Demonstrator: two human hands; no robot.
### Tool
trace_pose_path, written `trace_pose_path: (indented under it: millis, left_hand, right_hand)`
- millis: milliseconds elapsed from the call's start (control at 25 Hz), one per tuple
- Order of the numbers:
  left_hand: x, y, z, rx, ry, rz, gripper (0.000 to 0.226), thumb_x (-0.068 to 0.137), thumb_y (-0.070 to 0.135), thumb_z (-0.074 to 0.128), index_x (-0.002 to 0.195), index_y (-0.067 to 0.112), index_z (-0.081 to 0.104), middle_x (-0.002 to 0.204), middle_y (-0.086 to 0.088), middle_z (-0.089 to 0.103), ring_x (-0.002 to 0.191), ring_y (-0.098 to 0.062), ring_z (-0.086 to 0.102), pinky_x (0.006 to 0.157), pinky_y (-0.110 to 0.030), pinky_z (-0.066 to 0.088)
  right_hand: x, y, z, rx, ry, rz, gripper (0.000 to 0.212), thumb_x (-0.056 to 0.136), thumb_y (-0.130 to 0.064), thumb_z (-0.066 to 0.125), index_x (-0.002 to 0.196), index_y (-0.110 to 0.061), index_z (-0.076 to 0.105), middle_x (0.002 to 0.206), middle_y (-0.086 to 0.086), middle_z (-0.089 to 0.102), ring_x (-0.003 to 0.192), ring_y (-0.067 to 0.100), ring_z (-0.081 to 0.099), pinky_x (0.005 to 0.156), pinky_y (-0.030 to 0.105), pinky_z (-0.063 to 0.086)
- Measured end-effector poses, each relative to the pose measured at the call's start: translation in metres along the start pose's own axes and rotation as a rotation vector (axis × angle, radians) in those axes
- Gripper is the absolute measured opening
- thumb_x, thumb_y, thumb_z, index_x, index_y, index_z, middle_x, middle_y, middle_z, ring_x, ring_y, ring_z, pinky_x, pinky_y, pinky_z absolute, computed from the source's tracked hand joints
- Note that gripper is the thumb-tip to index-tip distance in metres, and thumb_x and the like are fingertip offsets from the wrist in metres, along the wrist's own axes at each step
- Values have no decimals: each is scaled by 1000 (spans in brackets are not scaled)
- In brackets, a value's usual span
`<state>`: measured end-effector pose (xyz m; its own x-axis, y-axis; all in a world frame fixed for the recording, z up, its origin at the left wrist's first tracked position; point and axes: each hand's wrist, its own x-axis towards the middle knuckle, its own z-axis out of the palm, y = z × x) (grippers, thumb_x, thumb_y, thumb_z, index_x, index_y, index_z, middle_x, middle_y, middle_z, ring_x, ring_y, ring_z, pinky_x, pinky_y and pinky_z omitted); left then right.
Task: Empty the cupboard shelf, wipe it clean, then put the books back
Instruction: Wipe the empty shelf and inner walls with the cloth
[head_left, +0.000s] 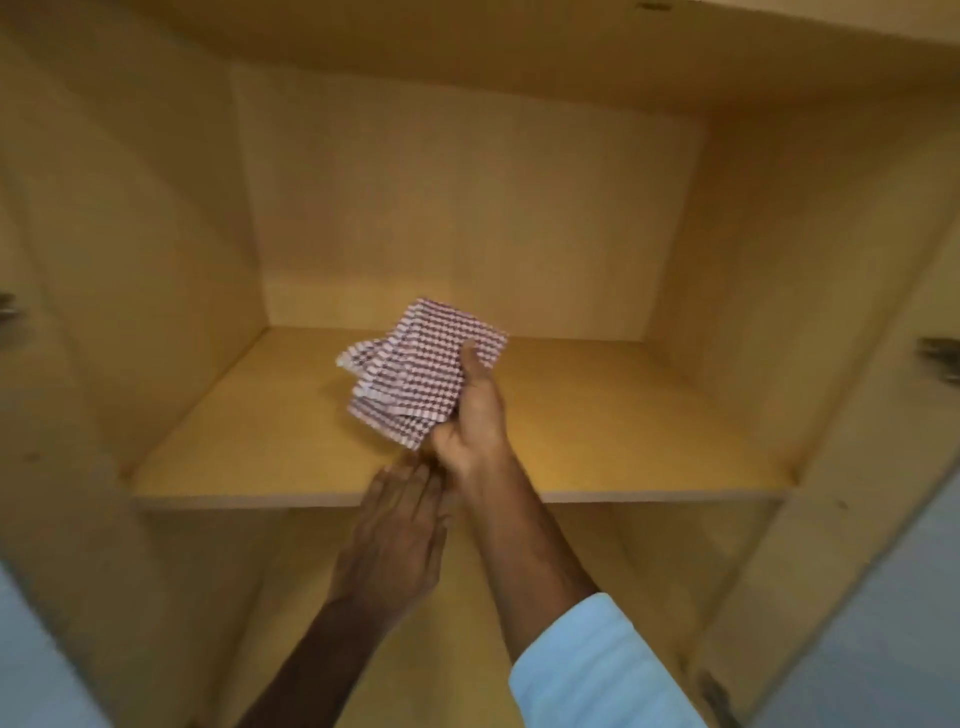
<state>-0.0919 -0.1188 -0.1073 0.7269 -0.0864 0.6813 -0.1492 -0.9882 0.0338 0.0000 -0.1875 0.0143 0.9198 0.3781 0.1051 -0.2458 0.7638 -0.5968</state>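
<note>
Cloth (415, 374), one piece, folded into several layers with a small red-and-white check, is held up over the middle of the cupboard shelf (623, 447); whether its lower edge touches the board cannot be told. No writing, brand or label can be read on it or anywhere on the wood. The right hand (470, 415) grips it from the right side, thumb lying along the top face and the remaining fingers curled out of sight beneath, so it is clamped on the fabric. The forearm runs down to a pale blue sleeve (587, 670), cut off by the bottom edge.

The left hand (400, 525) is flat and palm-down just below and beside the right wrist, fingers straight and close together, holding nothing, their tips at the shelf's front lip. Motion blur softens the fingertips, and contact with the edge is hard to judge.

One shelf board is fully seen, bare wood across its top. Below it a second compartment opens, mostly hidden by the two arms. The cupboard (467, 208) of light yellowish laminate has a back panel, two side walls and a top, all plain. Two metal hinges show, one hinge (6, 306) at the left margin and another hinge (940, 358) at the right, both blurred and partly cut off. No books are in view.
</note>
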Motion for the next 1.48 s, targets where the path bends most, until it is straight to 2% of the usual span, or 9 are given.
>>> trace_pose_path:
  millis: [120,240,320,440,600,760,1080,1320,1480]
  left_hand:
    - [20,34,18,21,-119,41,59,98,36,37,146,4,48,153,-13,47,146,-27,39,119,-47,25]
    - [30,55,34,50,-145,86,62,100,40,33,150,4,42,157,-12,41,149,-25,32,120,-47,21]
    - [36,73,40,58,-196,97,63,100,42,33,149,5,43,156,-12,43,148,-26,34,119,-48,21]
    - [35,83,51,50,-204,61,63,98,44,35,148,7,47,152,-11,48,144,-27,41,116,-52,25]
    - [32,85,59,88,-172,39,64,97,44,38,148,6,47,152,-12,49,142,-29,43,115,-55,25]
    - [35,93,57,61,-132,-20,63,96,44,43,146,5,49,150,-14,50,141,-30,44,115,-56,24]
    - [-14,19,31,65,-25,-253,72,89,32,57,152,1,37,161,-15,32,152,-29,23,125,-47,10]
    - [-72,-69,-14,22,186,-634,98,77,14,76,156,0,21,164,-21,22,154,-33,13,123,-52,21]
    - [-109,-97,-31,-28,133,-723,98,78,15,77,154,-8,20,162,-27,20,152,-38,17,120,-55,25]
  right_hand:
    - [0,-102,-94,-655,189,-520,31,101,-29,57,117,-4,67,107,21,71,92,31,67,91,52,52]
    - [-13,-191,-178,-1539,406,-933,50,94,-5,51,143,-8,54,150,12,51,142,23,44,119,36,33]
    - [-30,-238,-225,-2048,483,-805,64,90,2,53,149,-21,49,161,7,37,153,28,25,122,50,26]
    - [-50,-252,-264,-2364,598,-210,51,98,-29,50,146,-44,46,162,-1,36,152,29,24,123,51,23]
    - [-47,-245,-259,-2441,579,19,54,102,-55,25,154,-44,31,166,-10,24,156,26,7,123,53,-3]
    - [-62,-204,-240,-2363,504,-79,75,91,-59,5,157,-32,32,165,-3,30,154,22,20,125,48,17]
    - [-51,-27,-103,-2361,-52,-129,59,105,-49,19,160,-29,19,168,-5,16,156,16,9,126,42,12]
    - [-32,133,24,-2183,-551,-162,61,103,-51,18,160,-31,16,169,-4,12,156,19,4,125,44,7]
    - [-15,205,83,-2135,-763,-114,60,105,-47,21,161,-27,13,170,-3,8,157,20,1,125,46,5]
